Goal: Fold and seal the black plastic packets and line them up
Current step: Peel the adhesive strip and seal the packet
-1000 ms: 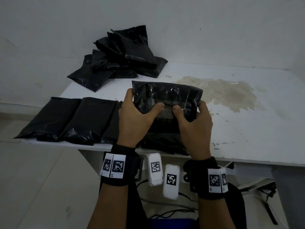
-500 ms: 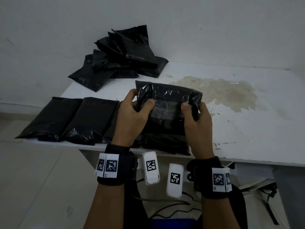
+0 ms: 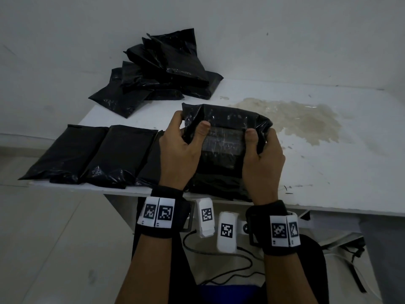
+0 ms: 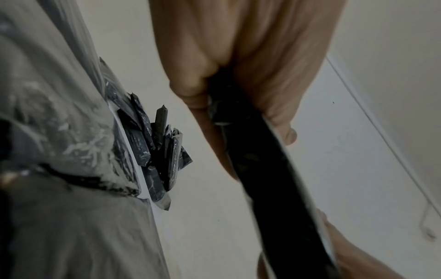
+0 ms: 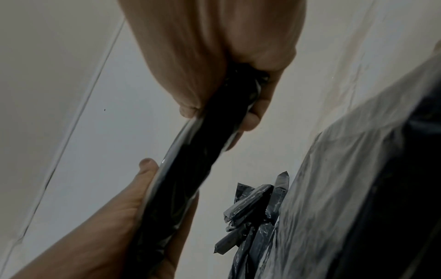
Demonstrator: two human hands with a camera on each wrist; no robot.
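White table (image 3: 328, 172) | three packets lined (image 3: 122, 154), pile (image 3: 162, 71) unsealed | your left hand (image 3: 177, 154) and right hand (image 3: 262, 163) grip packet (image 3: 225, 128), pressing flap.

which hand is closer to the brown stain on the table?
Right. The right hand grips the held packet at its right end, just left of the stain. The left hand grips the packet's left end, farther away.
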